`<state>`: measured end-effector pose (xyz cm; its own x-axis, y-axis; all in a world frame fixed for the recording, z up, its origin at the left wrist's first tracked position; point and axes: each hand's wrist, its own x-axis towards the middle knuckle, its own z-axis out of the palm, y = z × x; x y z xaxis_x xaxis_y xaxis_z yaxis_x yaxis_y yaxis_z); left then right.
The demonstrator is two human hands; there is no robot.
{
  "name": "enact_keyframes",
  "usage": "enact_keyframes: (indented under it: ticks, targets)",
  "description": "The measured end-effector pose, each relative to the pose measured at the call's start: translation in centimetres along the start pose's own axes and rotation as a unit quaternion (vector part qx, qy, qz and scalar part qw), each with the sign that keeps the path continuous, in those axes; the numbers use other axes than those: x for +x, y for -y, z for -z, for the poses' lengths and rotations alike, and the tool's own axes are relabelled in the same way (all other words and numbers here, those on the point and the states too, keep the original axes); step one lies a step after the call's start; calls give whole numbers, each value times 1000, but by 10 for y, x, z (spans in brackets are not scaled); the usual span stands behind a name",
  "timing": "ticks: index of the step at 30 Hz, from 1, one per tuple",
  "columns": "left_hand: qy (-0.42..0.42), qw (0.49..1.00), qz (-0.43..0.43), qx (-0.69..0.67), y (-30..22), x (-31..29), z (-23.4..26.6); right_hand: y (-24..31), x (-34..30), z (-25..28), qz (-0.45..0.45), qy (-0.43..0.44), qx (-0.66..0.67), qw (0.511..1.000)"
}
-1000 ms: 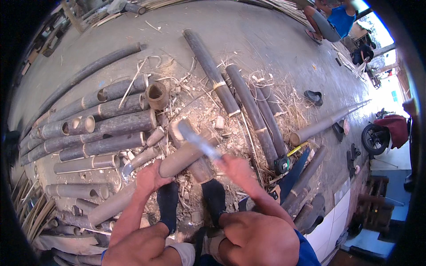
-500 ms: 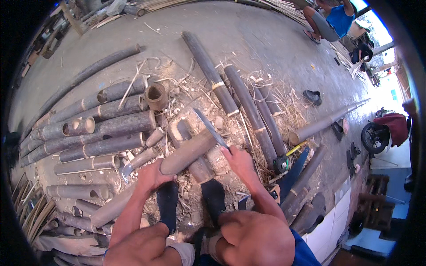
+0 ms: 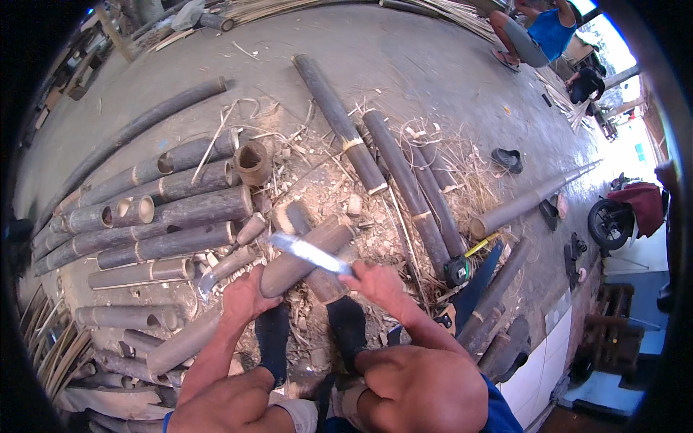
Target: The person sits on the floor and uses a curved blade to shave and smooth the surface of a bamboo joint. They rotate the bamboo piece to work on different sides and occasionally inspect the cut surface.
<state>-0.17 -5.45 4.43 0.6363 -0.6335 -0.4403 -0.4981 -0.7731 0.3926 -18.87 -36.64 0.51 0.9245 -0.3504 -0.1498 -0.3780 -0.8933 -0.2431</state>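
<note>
My left hand (image 3: 244, 294) is closed around the near-left end of a bamboo section (image 3: 307, 254). That section lies slanted across another bamboo piece (image 3: 324, 283), which sits between my feet. In my right hand (image 3: 381, 287) is a long-bladed knife (image 3: 310, 254). Its bright blade, blurred by motion, stretches leftward over the middle of the bamboo section; whether it touches the surface I cannot tell. The knife's handle is hidden in my fist. To the left of the bamboo section lie a hatchet-like tool (image 3: 225, 270) and a short wooden piece (image 3: 250, 229).
Cut bamboo tubes (image 3: 206, 206) lie in rows at left, with more poles (image 3: 404, 177) ahead. Shavings (image 3: 289, 173) cover the floor. A tape measure (image 3: 457, 270) and a saw (image 3: 482, 278) rest at right. A person in blue (image 3: 552, 35) squats far right.
My right hand has moved down and slightly left. The knife blade has swung from steep to flatter, coming down across the bamboo section. My left hand keeps its grip.
</note>
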Motion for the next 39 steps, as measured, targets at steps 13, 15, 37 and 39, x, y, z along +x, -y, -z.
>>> enact_keyframes:
  ticks: [13, 15, 37, 39]
  targets:
    - [48, 997, 12, -59, 5, 7, 15, 1, 0, 2, -192, -117, 125, 966]
    - [65, 996, 23, -53, 7, 12, 16, 4, -4, 0, -130, -70, 116, 982]
    - [-18, 1000, 8, -4, -10, -1, 6, 27, -9, 6, -45, 127, 90, 987]
    - [-26, 1000, 0, -12, -11, -3, 5, 19, -6, 11, -125, 91, 96, 983]
